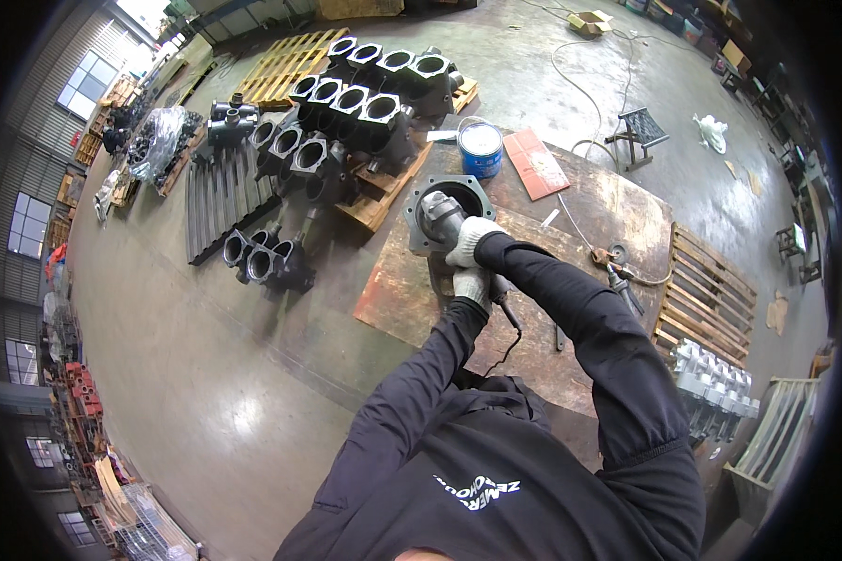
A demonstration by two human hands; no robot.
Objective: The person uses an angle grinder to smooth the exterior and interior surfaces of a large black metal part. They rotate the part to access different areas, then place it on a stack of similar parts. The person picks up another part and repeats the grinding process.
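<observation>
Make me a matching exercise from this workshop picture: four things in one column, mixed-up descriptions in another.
1. Can
2. Gloves
3. Low stool
4. Flanged metal part

A. White, being worn
B. Wide round opening, holes around its rim
C. Dark seat, standing on the floor
D. Blue sides, standing on the worktop

Pairs: 1-D, 2-A, 3-C, 4-B

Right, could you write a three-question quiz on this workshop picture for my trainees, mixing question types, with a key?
1. True or false: the blue can stands on the worktable, near the flanged casting.

2. Multiple choice: what colour are the gloves?
A) black
B) white
C) red

3. Fill in: of the left hand and the right hand, the ___ hand is nearer the can.

Key:
1. True
2. B
3. right
</observation>
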